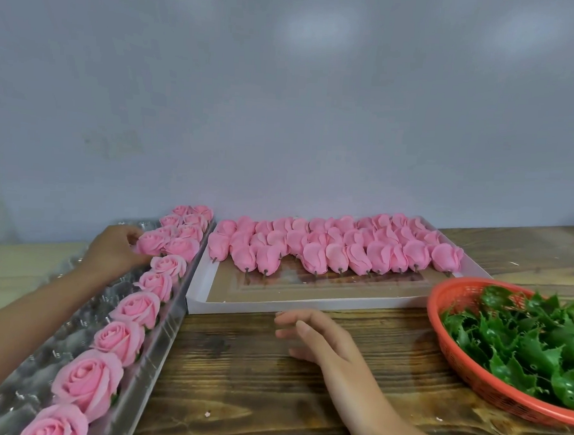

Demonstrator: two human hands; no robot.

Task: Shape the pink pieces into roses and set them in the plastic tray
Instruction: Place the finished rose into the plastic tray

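Left grip (111, 251): fingers and thumb are curling round one finished rose (151, 243), which is sitting in the plastic tray (39, 354) beside the far double row of blooms. Whether that rose is resting fully in its cup cannot be told.

Right grip (319, 338): it is lying open, fingers relaxed and slightly spread, holding nothing, over the wooden surface (253, 388) just short of the white box (274, 308). Contact with the surface cannot be told; the fingers are slightly blurred.

The tray is running from 7 o'clock up towards 11 o'clock along the left of the view. The row of roses (119, 340) is filling its right-hand edge, heads up; the clear cups to their left are showing bare plastic.

The pink pieces (313, 252) are lying in packed rows across the far half of the box at 12 o'clock, stems pointing towards the person.

At 4 o'clock an orange basket (464, 366) is holding green leaves (521, 346), well apart from the tray.
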